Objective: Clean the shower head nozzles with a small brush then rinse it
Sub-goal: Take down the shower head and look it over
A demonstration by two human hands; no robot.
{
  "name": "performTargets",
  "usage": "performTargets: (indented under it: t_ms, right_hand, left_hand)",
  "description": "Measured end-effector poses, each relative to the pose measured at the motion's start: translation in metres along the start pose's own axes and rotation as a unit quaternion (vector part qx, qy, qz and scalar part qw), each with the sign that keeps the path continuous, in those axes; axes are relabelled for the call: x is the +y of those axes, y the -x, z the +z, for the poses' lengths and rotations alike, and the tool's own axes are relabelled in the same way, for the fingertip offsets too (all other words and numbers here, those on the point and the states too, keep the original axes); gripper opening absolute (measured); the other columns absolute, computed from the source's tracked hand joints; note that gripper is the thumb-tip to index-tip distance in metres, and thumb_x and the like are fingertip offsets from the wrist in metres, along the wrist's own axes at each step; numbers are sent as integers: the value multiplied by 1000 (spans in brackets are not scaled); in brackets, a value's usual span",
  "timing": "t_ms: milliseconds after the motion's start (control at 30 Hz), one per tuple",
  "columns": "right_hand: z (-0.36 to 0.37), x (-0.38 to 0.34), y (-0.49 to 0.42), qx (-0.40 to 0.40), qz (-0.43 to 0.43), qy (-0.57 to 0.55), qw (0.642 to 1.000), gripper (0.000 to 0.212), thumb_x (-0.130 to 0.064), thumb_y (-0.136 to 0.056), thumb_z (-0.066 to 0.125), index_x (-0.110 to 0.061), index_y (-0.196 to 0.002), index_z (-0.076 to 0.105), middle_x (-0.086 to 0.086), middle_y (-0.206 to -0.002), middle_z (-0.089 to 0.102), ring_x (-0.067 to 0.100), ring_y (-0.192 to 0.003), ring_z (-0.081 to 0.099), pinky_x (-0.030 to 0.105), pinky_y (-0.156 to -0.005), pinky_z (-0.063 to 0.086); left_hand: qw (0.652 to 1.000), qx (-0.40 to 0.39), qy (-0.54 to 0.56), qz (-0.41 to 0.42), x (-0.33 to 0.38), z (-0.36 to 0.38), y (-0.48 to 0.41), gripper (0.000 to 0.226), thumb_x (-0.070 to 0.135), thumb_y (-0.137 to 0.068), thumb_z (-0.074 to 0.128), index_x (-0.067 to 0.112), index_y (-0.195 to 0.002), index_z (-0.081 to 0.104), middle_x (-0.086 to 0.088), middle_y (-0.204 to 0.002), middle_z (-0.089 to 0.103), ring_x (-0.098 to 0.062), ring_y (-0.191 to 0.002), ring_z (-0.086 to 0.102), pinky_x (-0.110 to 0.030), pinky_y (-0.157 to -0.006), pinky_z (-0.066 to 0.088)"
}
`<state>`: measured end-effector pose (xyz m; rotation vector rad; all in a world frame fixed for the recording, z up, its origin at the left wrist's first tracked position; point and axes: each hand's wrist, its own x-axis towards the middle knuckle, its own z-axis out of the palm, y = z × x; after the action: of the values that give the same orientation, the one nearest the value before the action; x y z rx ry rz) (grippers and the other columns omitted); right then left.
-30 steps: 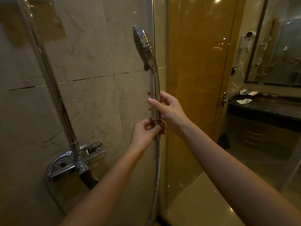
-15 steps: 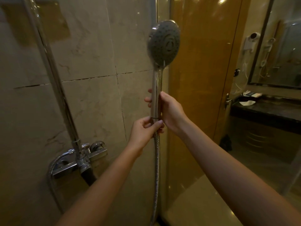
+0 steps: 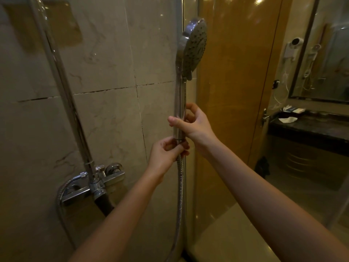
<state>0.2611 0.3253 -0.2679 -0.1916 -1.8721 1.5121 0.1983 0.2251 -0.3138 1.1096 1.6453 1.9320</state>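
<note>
Head view: shower head [image 3: 194,48] stands upright at upper centre, nozzle face angled right. Right hand [image 3: 196,125] has a loose grip around its chrome handle; left hand [image 3: 166,154] pinches the hose [image 3: 180,186] joint directly below. Glass edge runs just behind; tap [image 3: 94,180] sits well apart, lower left.

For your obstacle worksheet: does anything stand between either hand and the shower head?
Nothing visible does. The right hand grips the shower head by its handle, and the left hand pinches the joint where the hose begins.
</note>
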Motion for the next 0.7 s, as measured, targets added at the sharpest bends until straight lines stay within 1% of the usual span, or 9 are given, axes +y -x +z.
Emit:
performTargets:
  t_ms: [100, 200, 267, 333, 400, 467, 567, 633, 700]
  right_hand:
    - [0, 1, 2, 7, -13, -9, 1000, 58, -34, -74, 80, -15, -120, 51, 11, -112, 66, 19, -107, 65, 42, -98, 50]
    - [1, 1, 6, -22, -15, -46, 999, 31, -25, -85, 70, -19, -111, 54, 5, -101, 72, 14, -102, 68, 34, -91, 52]
    - [1, 1, 9, -41, -24, -47, 998, 23, -27, -91, 61, -18, -112, 57, 4, -103, 72, 14, -105, 67, 37, -92, 51]
    - [1, 1, 10, -67, -16, -82, 994, 25, -28, -97, 50, -14, -115, 59, 6, -107, 69, 19, -107, 66, 41, -94, 50]
    - [1, -2, 9, -81, 16, -128, 988, 31, -29, -101, 42, -10, -124, 51, 9, -108, 68, 21, -104, 67, 39, -93, 53]
    - [2, -3, 8, -75, 21, -137, 987, 38, -30, -98, 47, -10, -130, 40, 9, -106, 69, 20, -95, 69, 37, -89, 55]
    - [3, -1, 9, -52, 8, -124, 991, 40, -23, -92, 60, -18, -125, 38, 6, -101, 70, 15, -87, 68, 35, -85, 56]
    - [3, -1, 9, -46, 2, -131, 990, 43, -20, -93, 59, -15, -130, 36, 6, -104, 70, 14, -90, 69, 31, -85, 55]
    - [2, -1, 7, -40, -1, -134, 990, 44, -23, -95, 55, -10, -133, 38, 3, -110, 68, 14, -97, 67, 33, -89, 54]
  left_hand:
    - [1000, 7, 13, 1, 0, -4, 2, 14, 6, -87, 59, 16, -94, 66, -3, -84, 72, -12, -73, 70, -23, -70, 56]
    - [1000, -2, 19, -5, 1, -8, 4, 15, 7, -87, 59, 13, -99, 66, -4, -85, 72, -12, -75, 70, -19, -66, 54]
    - [1000, -9, 21, -17, 1, -7, 5, 16, 8, -87, 59, 11, -102, 65, -4, -85, 72, -11, -74, 69, -19, -65, 54]
    - [999, -11, 32, -30, 0, -4, 6, 14, 7, -88, 58, 10, -100, 64, -4, -81, 71, -10, -68, 69, -21, -66, 56]
    - [999, -15, 33, -37, -2, -1, 6, 11, 8, -87, 60, 12, -96, 65, -2, -78, 71, -11, -67, 69, -23, -67, 56]
    - [998, -17, 39, -41, -4, 3, 7, 9, 9, -87, 60, 12, -94, 66, -2, -76, 72, -12, -66, 69, -25, -67, 56]
    - [998, -11, 48, -42, -3, 7, 8, 8, 8, -88, 59, 12, -91, 65, -2, -75, 71, -12, -64, 67, -27, -69, 55]
    - [998, -11, 47, -40, -2, 7, 8, 8, 9, -88, 59, 12, -92, 65, -2, -77, 71, -12, -66, 68, -26, -69, 56]
    - [998, -16, 56, -38, -1, 6, 7, 9, 9, -88, 59, 13, -91, 66, -2, -77, 71, -10, -65, 67, -23, -67, 56]
